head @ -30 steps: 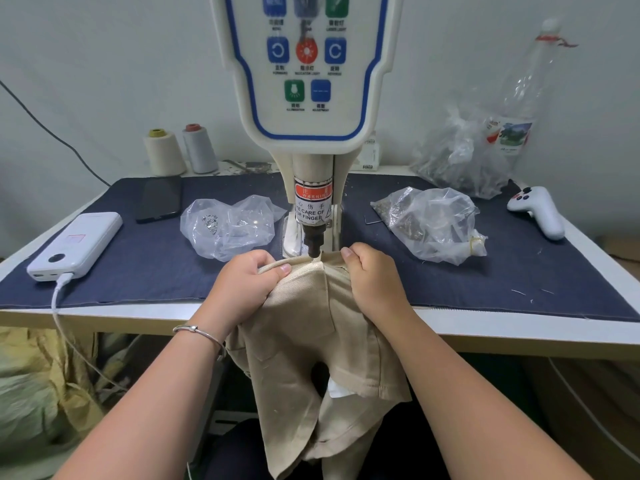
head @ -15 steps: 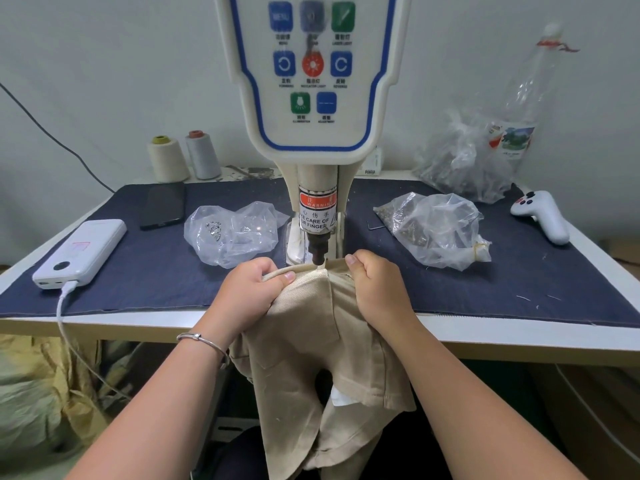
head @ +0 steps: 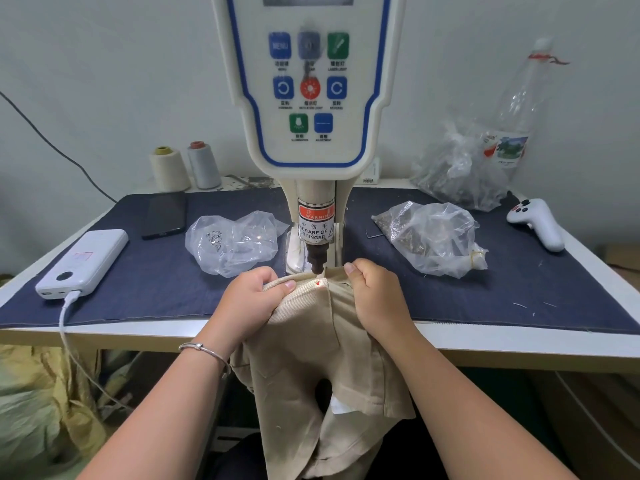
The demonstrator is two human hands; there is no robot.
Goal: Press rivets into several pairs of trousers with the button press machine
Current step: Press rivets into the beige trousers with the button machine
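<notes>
While both hands grip beige trousers (head: 311,344) at the bench (head: 519,341) edge, the waistband lies under the press (head: 317,261) punch, a red dot on the cloth. Left hand (head: 254,299) and right hand (head: 375,296) have fingers curled, pinching the waistband on either side. Trouser legs hang below the bench.

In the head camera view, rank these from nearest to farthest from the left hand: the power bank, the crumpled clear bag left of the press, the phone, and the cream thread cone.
From the left hand:
1. Crumpled clear bag, just beyond the fingers, left of the press.
2. Power bank, at the table's left edge.
3. Phone, farther back on the blue mat.
4. Cream thread cone, by the back wall.
</notes>
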